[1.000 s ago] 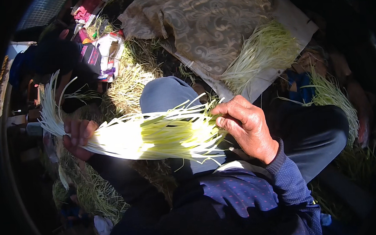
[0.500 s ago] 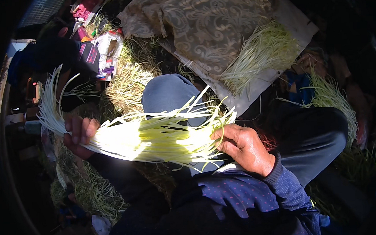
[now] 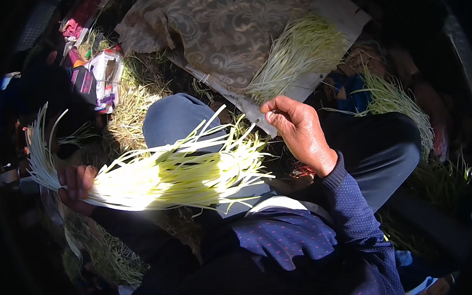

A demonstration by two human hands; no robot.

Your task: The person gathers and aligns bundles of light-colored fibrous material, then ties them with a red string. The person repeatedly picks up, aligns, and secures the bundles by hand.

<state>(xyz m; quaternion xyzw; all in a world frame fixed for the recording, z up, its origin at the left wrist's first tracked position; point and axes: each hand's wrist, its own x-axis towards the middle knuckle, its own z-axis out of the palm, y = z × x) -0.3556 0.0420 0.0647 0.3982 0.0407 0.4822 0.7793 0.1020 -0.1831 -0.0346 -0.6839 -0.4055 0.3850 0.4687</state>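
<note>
My left hand (image 3: 77, 187) is closed round a thick bunch of pale yellow-green chives (image 3: 179, 177) near its white end. The bunch lies sideways across my lap, its loose leaf ends fanned out to the right, partly in glaring sunlight. My right hand (image 3: 302, 133) is raised off to the right of those leaf ends, clear of them. Its thumb and forefinger are pinched together and the other fingers curled; whether something thin is between them I cannot make out. Beyond it, a pile of similar chives (image 3: 303, 50) rests on a cloth.
The patterned brown cloth (image 3: 224, 33) spreads ahead of my bent knee (image 3: 176, 118). More chives (image 3: 393, 99) lie at the right. Dry straw-like leaves (image 3: 130, 115) cover the ground at the left, near a white and purple package (image 3: 104, 79). Deep shadow hides the edges.
My right hand has left the leaf ends of the bunch and moved up and away, its fingers pinched. My left hand still holds the bunch. The whole view has shifted somewhat.
</note>
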